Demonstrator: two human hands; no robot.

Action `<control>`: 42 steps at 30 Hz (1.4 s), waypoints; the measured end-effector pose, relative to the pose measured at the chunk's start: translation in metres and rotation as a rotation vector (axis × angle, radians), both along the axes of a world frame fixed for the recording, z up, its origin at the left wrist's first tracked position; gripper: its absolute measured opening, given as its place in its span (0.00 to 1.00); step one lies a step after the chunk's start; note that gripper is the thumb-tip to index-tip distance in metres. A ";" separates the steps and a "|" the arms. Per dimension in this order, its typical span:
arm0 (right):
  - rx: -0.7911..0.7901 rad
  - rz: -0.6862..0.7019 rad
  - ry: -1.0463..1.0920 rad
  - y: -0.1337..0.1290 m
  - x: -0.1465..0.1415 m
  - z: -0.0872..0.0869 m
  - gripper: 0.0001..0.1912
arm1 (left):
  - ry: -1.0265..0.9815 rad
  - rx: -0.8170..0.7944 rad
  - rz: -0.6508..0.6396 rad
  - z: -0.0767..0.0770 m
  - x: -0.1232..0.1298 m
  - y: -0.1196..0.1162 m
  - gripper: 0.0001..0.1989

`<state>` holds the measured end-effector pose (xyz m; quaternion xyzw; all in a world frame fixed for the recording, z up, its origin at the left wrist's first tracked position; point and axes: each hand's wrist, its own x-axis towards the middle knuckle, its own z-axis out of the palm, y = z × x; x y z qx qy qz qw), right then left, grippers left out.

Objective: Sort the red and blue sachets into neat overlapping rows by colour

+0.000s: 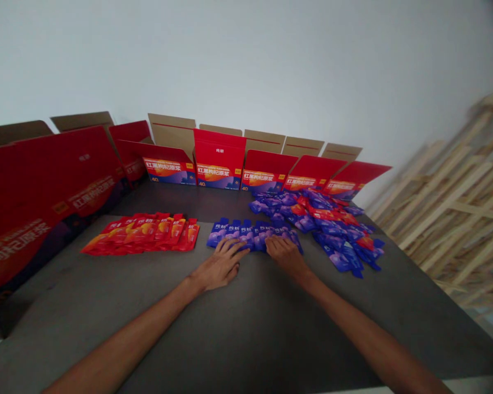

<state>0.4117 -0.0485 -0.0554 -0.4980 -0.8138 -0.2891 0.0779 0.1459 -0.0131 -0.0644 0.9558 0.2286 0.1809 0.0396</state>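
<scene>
A row of overlapping purple pouches (pixel 241 232) lies on the dark table in front of me. My left hand (pixel 222 266) rests palm down at the row's lower edge, its fingers stretched out and slightly spread over the pouches. At the right part of the row, my right hand (pixel 286 256) has its fingers bent and close together on the lower edge of a purple pouch; its fingertips are partly hidden. To the left lies a fanned row of red pouches (pixel 148 232), apart from both hands.
A loose heap of purple pouches (pixel 337 251), mixed with red pouches (pixel 324 214), lies at the right. Open red cartons (pixel 219 158) line the back of the table (pixel 230 339) along the wall. Larger red boxes (pixel 66 180) stand at left. Wooden slats (pixel 456 208) are beyond the right edge.
</scene>
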 end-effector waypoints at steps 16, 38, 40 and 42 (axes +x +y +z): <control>-0.209 -0.040 0.159 -0.004 0.001 0.010 0.13 | -0.024 -0.006 -0.005 -0.001 0.000 0.000 0.28; -0.134 -0.936 0.415 0.050 0.137 0.032 0.22 | -0.012 -0.009 -0.001 -0.001 0.000 0.000 0.28; -0.129 -0.950 0.408 0.051 0.138 0.031 0.21 | -0.013 -0.011 -0.002 -0.001 0.000 0.000 0.28; -0.125 -0.958 0.396 0.050 0.139 0.030 0.20 | -0.014 -0.011 -0.005 0.000 0.000 0.000 0.28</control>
